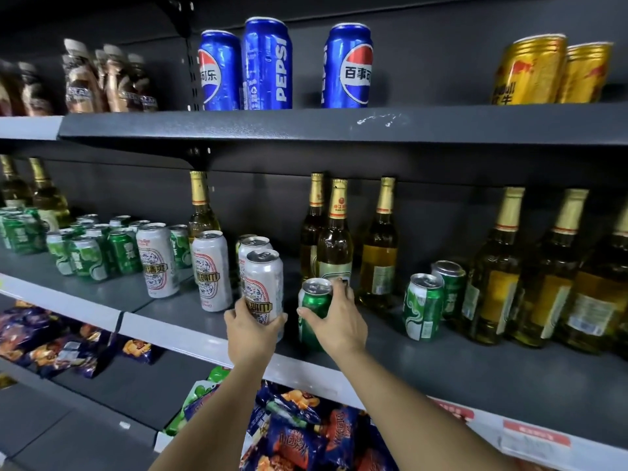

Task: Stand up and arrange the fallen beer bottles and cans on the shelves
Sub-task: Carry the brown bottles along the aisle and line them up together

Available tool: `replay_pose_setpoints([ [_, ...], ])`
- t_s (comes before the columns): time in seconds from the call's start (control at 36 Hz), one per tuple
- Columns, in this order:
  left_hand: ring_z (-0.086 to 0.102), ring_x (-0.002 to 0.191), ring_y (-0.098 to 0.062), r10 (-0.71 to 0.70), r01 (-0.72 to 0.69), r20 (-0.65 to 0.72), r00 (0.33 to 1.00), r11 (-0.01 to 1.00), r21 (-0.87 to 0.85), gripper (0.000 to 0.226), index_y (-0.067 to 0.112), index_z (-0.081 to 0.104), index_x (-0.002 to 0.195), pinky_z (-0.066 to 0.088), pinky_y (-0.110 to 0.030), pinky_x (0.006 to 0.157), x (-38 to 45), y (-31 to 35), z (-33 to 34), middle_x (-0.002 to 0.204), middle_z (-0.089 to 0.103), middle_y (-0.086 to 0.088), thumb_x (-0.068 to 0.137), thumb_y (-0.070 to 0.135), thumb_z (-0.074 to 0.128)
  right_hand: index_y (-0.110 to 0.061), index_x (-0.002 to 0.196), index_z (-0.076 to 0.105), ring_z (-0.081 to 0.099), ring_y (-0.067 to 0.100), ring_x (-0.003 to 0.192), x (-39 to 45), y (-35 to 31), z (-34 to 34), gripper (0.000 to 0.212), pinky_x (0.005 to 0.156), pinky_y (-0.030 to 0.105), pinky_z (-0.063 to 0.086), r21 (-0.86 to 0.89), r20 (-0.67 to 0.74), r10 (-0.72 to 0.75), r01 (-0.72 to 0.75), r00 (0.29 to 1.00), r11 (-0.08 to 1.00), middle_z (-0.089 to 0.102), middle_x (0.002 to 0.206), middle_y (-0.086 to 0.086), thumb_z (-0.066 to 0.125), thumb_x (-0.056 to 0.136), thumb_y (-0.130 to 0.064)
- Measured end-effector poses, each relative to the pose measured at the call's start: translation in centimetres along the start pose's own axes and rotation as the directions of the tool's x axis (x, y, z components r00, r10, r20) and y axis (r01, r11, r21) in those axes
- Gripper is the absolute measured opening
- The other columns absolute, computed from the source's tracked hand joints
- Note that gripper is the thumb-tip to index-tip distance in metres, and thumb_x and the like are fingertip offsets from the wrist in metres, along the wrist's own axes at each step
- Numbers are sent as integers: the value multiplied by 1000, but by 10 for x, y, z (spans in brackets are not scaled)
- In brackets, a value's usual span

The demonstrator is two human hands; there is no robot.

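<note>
Hands are working the middle shelf together — the left hand is curling round a tall white can, the right hand is wrapping a green can from behind. Both cans are standing upright near the front edge, probably being nudged into rows — white ones leftward, the green pair waiting rightward.

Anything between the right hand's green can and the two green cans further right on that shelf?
Nothing visible. The right hand grips the green can, and bare shelf lies between it and the two green cans; the beer bottles stand behind.
</note>
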State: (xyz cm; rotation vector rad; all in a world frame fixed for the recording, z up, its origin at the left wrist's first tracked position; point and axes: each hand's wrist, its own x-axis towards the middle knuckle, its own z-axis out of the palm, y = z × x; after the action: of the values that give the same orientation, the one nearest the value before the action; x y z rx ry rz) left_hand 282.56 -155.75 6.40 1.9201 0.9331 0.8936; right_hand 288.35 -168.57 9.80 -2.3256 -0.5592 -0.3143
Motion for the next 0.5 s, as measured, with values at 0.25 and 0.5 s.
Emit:
replay_pose_setpoints([
  [0.25, 50, 99, -29, 479, -459, -259, 839, 878, 135, 54, 4, 51, 118, 40, -38, 82, -49, 32, 15, 106, 53, -12, 81, 39, 70, -11, 126, 52, 49, 31, 114, 9, 48, -50, 48, 93, 44, 36, 78, -587, 129, -102, 799, 992, 58, 121, 10, 64, 87, -35],
  [0.5, 39, 133, -29, 81, -68, 137, 987, 993, -96, 90, 11, 23, 148, 40, -45, 101, -64, 44, 49, 143, 42, -11, 80, 39, 76, -10, 147, 24, 40, 37, 132, 24, 102, -70, 93, 99, 48, 41, 258, -297, 427, -359, 854, 897, 40, 147, 16, 77, 78, -42],
])
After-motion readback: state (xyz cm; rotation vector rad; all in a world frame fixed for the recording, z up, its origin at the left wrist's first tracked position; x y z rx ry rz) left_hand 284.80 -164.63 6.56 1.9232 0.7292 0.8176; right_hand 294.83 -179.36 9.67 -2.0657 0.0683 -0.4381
